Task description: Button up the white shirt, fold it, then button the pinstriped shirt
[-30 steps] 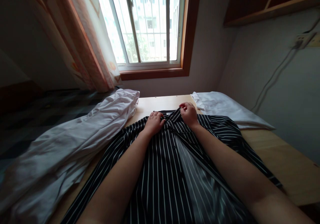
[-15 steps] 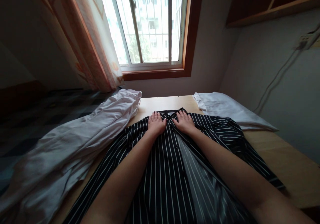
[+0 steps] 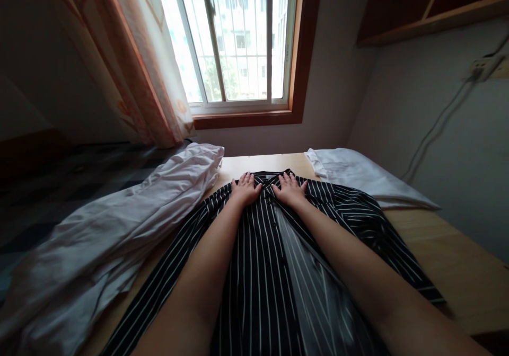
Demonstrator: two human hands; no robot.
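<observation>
A black shirt with white stripes lies spread on the wooden table, its collar at the far end and its front partly open, so the greyish inner side shows. My left hand rests flat on the shirt just left of the collar, fingers stretched out. On the other side of the collar, my right hand also presses flat with its fingers spread. Both thumbs point inward toward the collar opening. My forearms hide parts of the shirt's front and sides.
White crumpled clothing lies along the left side, beside a dark checked bed cover. A folded white garment sits at the table's far right. Beyond are a window, a curtain and a wall socket with a cable.
Both hands stay flat on the shirt by the collar, shifted very slightly. The right fingers look a little more spread. The whole view has moved a touch; the garments lie as before.
</observation>
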